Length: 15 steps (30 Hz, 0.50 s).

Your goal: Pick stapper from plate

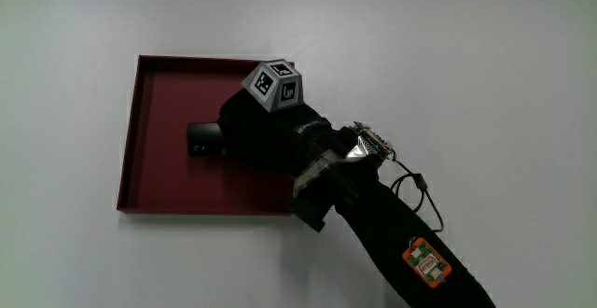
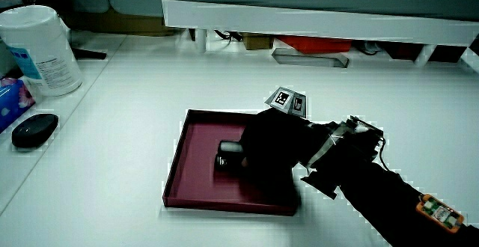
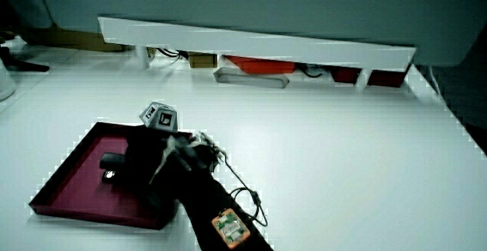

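the stapler (image 1: 201, 141) lies in the dark red tray (image 1: 149, 173), its one end under the hand (image 1: 266, 135), which covers the tray's middle. i cannot tell whether the fingers are apart or already clamped on it; the glove hides them in every view. it looks stiff, small and fairly dense, likely smooth, so best pinched across its long sides. in a side view a canister (image 2: 41, 49) and a dark mouse-like object (image 2: 34, 129) show, absent from the main view

Black-gloved hand (image 1: 266, 131) covers most of the small black stapler (image 1: 203, 140); only one end shows. Fingers hidden, grip unclear. Forearm cut off at pic edge.
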Tool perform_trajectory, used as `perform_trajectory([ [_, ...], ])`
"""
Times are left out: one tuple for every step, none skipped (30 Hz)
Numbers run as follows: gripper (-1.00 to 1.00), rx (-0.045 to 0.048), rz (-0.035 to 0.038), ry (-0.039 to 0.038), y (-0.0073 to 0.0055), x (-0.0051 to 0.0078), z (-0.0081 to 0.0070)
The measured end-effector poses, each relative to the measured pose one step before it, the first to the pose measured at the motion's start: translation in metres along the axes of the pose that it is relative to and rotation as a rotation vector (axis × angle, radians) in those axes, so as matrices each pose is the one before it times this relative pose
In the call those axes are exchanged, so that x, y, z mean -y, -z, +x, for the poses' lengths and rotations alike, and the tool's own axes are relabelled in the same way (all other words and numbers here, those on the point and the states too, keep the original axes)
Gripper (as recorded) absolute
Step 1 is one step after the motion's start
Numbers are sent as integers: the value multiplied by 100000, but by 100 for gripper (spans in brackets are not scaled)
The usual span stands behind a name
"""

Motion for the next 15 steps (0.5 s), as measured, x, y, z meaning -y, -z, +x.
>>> perform_trajectory([
  [100,167,705,-1017,-194,152,-77],
  [100,-869,-85,-857,-232,117,-57],
  [100,230,779,788,-317,144,-96],
  [100,-811,1362,-1916,-538,328,-338],
  [100,2038,1261,90,-384,159,-99],
  [100,-930,589,-437,-531,283,-213],
  [100,-212,-37,-763,-483,244,-221],
  [100,3426,3119,1348,-492,188,-146],
  [100,449,-97,-953,-458,162,-129],
  [100,-1927,-245,-1022,-567,275,-156],
  [100,-2110,1813,-1856,-859,538,-458],
  [100,2326,369,1709,-301,78,276],
  [100,-2358,287,-2649,-816,537,-436],
  [100,2344,962,1153,-510,259,42],
  [100,-525,189,36,-388,156,229],
])
